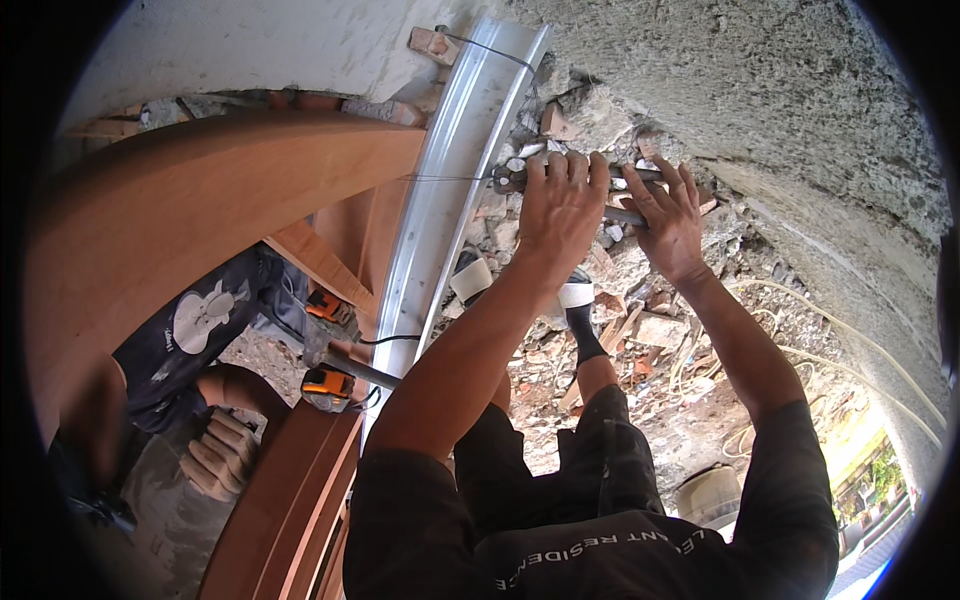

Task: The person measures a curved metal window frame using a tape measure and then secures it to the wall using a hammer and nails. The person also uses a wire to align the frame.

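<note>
Grip of left hand [562, 205] closed round the pliers [508, 181] near their head; grip of right hand [668, 232] closed on the handles [627, 216]. Pliers located beside the channel [455, 140], over rubble [655, 330], head at the wire [440, 179].

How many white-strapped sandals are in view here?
2: the left sandal, between the metal channel and the left forearm; the right sandal, between both forearms. Others may be hidden behind the wooden beam.
</note>
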`<action>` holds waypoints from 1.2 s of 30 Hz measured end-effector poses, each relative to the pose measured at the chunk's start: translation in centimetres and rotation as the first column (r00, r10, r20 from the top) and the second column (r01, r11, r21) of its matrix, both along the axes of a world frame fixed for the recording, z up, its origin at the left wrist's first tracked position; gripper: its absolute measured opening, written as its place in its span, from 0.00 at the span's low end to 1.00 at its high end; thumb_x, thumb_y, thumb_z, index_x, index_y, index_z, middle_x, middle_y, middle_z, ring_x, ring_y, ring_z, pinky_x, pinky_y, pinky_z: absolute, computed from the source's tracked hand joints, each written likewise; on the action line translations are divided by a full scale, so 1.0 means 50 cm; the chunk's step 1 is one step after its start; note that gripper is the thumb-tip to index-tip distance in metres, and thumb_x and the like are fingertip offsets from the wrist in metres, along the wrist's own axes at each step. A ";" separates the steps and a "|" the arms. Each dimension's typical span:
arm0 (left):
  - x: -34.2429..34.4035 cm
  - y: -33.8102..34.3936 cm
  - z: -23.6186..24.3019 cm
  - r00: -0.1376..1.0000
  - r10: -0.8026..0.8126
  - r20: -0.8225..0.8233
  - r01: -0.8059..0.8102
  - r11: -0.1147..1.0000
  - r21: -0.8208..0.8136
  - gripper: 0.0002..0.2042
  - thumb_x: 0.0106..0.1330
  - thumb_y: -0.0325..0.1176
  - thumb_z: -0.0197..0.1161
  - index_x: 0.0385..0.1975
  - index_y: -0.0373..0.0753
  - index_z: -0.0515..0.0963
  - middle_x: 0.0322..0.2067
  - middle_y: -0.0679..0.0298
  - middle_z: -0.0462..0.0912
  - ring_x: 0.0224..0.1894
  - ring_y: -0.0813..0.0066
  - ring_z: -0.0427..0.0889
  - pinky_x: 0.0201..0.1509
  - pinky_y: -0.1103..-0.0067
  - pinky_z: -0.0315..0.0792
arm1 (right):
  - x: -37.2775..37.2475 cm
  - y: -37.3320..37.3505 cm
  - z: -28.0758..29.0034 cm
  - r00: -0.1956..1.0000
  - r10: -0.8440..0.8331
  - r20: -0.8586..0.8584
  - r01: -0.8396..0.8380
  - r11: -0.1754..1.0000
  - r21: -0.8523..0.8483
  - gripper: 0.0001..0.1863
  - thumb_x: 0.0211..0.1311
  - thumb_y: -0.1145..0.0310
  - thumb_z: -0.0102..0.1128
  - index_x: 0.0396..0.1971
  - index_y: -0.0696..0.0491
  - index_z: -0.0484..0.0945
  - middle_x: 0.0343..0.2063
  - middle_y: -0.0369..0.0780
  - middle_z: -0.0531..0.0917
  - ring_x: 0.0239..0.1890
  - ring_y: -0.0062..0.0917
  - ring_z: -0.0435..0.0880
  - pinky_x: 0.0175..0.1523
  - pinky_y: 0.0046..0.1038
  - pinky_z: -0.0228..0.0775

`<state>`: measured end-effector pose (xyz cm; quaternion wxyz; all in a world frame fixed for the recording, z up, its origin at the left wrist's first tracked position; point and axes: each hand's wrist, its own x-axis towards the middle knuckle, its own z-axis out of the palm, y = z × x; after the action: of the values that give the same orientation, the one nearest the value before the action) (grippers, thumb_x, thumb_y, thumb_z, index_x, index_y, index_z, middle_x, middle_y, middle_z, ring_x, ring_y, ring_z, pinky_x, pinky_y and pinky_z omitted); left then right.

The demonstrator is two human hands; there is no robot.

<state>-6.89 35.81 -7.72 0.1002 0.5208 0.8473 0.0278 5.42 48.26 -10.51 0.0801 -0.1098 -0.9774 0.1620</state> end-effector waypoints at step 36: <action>-0.005 0.013 0.054 0.962 0.195 0.191 -0.271 0.768 0.580 0.24 0.54 0.42 0.68 0.45 0.35 0.70 0.42 0.56 0.76 0.46 0.62 0.76 0.50 0.64 0.66 | -0.200 0.187 -0.020 0.922 0.337 0.189 -0.346 0.938 0.016 0.15 0.47 0.63 0.62 0.35 0.52 0.74 0.28 0.39 0.78 0.33 0.31 0.77 0.43 0.33 0.68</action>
<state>-7.13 36.45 -5.00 -0.0239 0.4134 0.8449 0.3386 -4.57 57.61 -11.51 -0.0372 0.0495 -0.9884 0.1385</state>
